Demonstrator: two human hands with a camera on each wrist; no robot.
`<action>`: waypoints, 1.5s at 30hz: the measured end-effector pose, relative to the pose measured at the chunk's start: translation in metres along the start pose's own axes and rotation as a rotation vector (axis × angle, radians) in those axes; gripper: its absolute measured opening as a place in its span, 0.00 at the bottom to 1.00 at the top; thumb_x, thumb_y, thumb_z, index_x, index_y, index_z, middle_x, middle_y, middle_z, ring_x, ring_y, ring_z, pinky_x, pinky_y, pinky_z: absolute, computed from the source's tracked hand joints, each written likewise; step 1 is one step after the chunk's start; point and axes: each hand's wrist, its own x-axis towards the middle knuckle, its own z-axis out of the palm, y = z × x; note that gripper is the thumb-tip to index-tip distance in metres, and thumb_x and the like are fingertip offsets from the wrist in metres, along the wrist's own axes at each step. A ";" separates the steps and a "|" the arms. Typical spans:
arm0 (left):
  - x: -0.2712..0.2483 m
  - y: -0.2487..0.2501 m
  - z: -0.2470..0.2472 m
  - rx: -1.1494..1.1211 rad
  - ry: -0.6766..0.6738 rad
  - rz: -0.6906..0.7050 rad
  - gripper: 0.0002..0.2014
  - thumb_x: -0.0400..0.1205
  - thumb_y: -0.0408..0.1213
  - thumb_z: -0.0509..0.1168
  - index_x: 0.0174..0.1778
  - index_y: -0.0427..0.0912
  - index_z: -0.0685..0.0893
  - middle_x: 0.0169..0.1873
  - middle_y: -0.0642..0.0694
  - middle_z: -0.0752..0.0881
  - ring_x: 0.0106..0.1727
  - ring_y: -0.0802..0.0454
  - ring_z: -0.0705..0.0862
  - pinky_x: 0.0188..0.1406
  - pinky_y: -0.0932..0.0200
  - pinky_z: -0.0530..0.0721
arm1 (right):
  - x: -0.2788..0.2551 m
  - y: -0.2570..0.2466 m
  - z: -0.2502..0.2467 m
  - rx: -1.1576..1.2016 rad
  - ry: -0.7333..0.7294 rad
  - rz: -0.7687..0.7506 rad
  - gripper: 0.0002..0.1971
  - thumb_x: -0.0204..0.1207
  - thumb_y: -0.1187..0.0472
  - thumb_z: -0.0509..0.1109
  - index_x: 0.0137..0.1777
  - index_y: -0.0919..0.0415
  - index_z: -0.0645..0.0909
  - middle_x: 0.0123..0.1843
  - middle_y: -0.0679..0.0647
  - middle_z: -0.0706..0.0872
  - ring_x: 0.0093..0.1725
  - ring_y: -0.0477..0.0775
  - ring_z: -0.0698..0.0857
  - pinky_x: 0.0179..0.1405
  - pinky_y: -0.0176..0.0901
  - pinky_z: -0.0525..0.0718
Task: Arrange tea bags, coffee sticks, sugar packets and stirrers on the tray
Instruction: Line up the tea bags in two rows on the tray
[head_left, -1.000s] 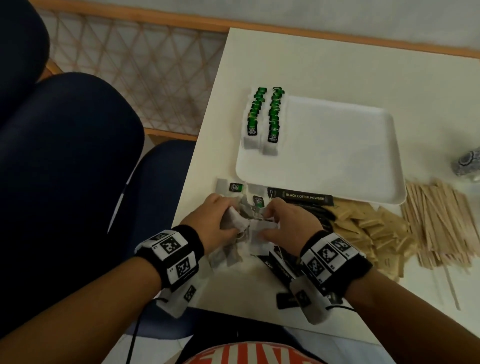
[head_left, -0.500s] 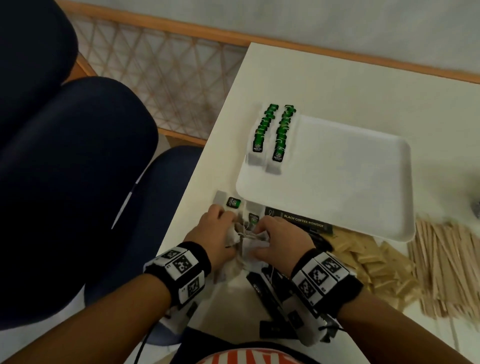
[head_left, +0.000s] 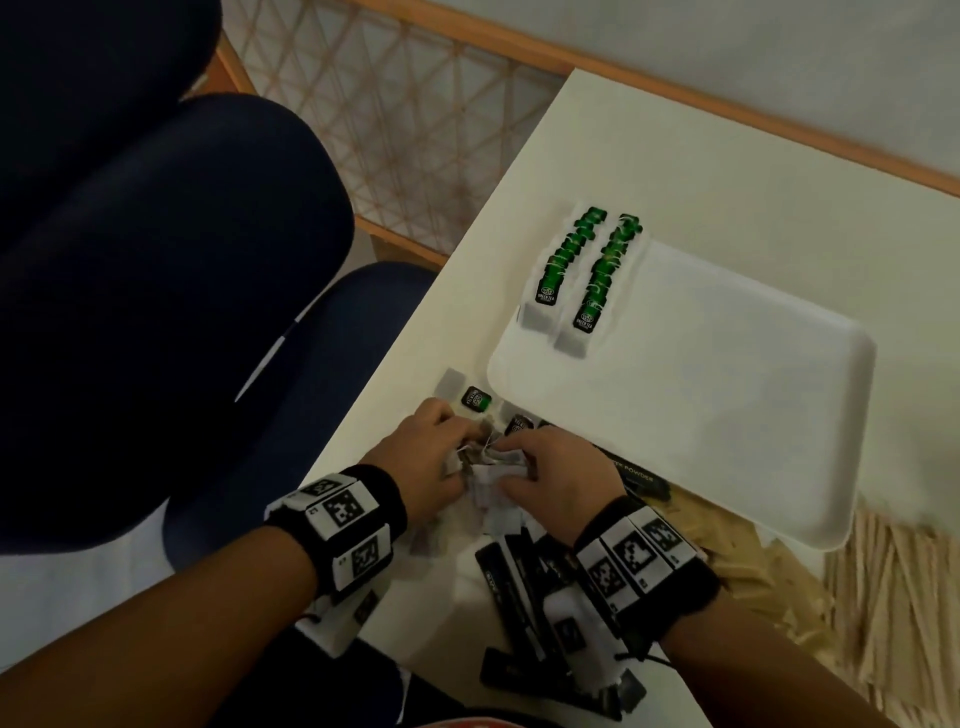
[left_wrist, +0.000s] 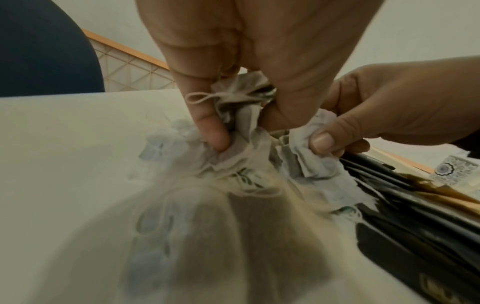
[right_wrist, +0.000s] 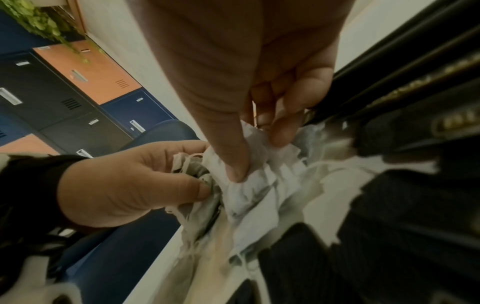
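Observation:
A white tray (head_left: 727, 395) lies on the table with two rows of green-tagged tea bags (head_left: 582, 270) along its left edge. In front of the tray my left hand (head_left: 431, 447) grips a bunch of pale tea bags (left_wrist: 241, 107) with their strings. My right hand (head_left: 550, 467) pinches more tea bags (right_wrist: 249, 181) from the same pile between thumb and fingers. Both hands touch the pile, close together. Black coffee sticks (head_left: 524, 587) lie under my right wrist. Brown sugar packets (head_left: 727, 545) and wooden stirrers (head_left: 893, 587) lie to the right.
Two loose tea bags (head_left: 475, 397) with green tags lie just beyond my fingers by the tray's near corner. The table's left edge (head_left: 363, 431) runs close to my left hand, with dark blue chairs (head_left: 156, 291) beside it. A wooden rail (head_left: 675, 88) runs along the wall.
The view has swung left and down. Both hands stay on the tea bag pile and have drawn closer together, bunching the bags between them.

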 end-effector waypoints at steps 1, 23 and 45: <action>0.000 0.000 0.000 -0.011 0.001 -0.006 0.22 0.76 0.39 0.68 0.67 0.55 0.76 0.57 0.56 0.67 0.54 0.56 0.77 0.51 0.63 0.78 | 0.000 0.000 -0.001 -0.007 -0.005 -0.002 0.19 0.73 0.50 0.69 0.65 0.44 0.80 0.59 0.50 0.84 0.57 0.51 0.82 0.57 0.45 0.80; 0.041 -0.012 -0.022 -0.462 -0.014 -0.036 0.18 0.81 0.25 0.57 0.47 0.51 0.87 0.39 0.54 0.84 0.37 0.58 0.80 0.41 0.64 0.79 | 0.007 -0.005 -0.003 0.279 0.220 -0.025 0.15 0.70 0.64 0.74 0.55 0.50 0.87 0.46 0.42 0.79 0.40 0.30 0.76 0.44 0.15 0.70; 0.027 -0.003 -0.026 -1.064 -0.387 -0.091 0.22 0.71 0.33 0.74 0.61 0.36 0.83 0.54 0.36 0.88 0.55 0.42 0.87 0.59 0.51 0.85 | -0.015 -0.031 0.007 0.848 0.392 0.056 0.14 0.74 0.64 0.73 0.57 0.47 0.85 0.46 0.50 0.90 0.46 0.48 0.89 0.51 0.43 0.88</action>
